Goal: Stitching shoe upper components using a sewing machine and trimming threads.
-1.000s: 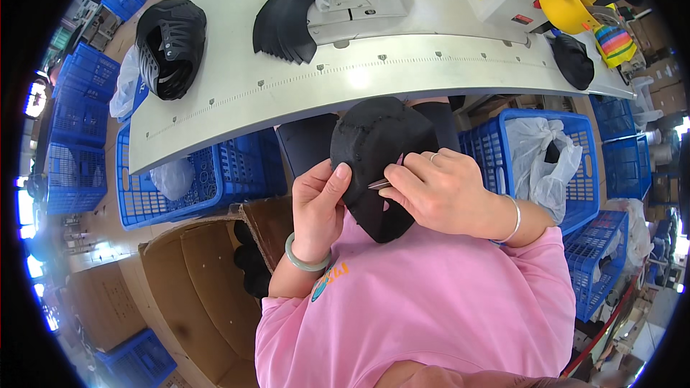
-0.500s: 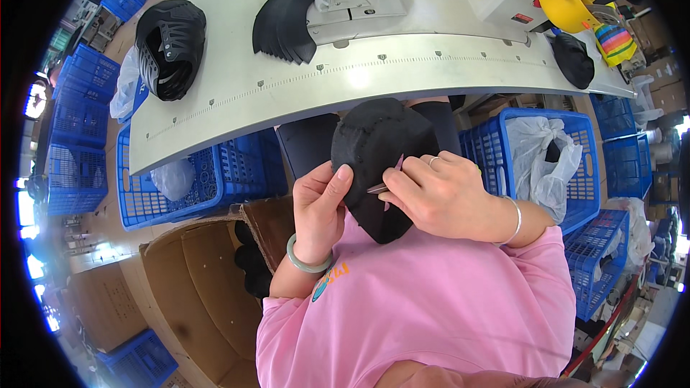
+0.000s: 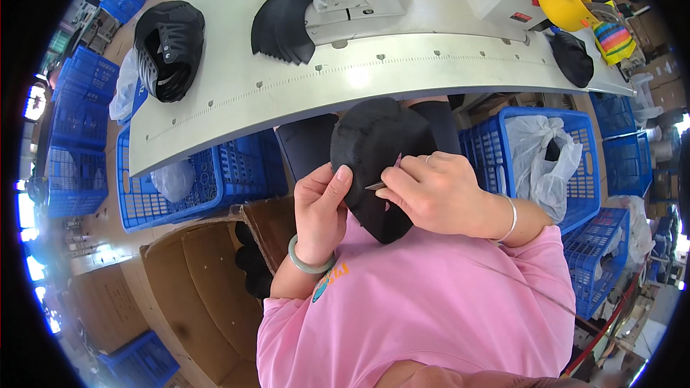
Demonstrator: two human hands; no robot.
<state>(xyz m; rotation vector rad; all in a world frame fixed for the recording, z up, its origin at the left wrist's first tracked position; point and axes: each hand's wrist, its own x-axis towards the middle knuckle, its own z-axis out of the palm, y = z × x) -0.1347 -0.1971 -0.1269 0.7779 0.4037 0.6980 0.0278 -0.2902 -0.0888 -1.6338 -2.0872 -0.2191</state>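
A black fabric shoe upper (image 3: pixel 363 133) is held up in front of my pink shirt, below the table edge. My left hand (image 3: pixel 323 201) grips its left side, thumb on the near face and fingers behind. My right hand (image 3: pixel 438 190) is closed around a small metal tool (image 3: pixel 375 186) resembling thread snips. Its pointed tip rests at the middle of the black upper; the rest is hidden in my fingers. A little pink shows beside those fingers, and I cannot tell what it is.
On the white table (image 3: pixel 237 111) are a black shoe (image 3: pixel 188 32), fanned black pieces (image 3: pixel 277 25), a machine base (image 3: pixel 356 0) and another black piece (image 3: pixel 573 59). Blue baskets (image 3: pixel 507 147) with plastic bags flank my legs. An open cardboard box (image 3: pixel 194 294) is at lower left.
My right hand has shifted slightly left, with the tool still at the upper. A thin line like a thread now shows more plainly across the right of my shirt. My left hand stays put.
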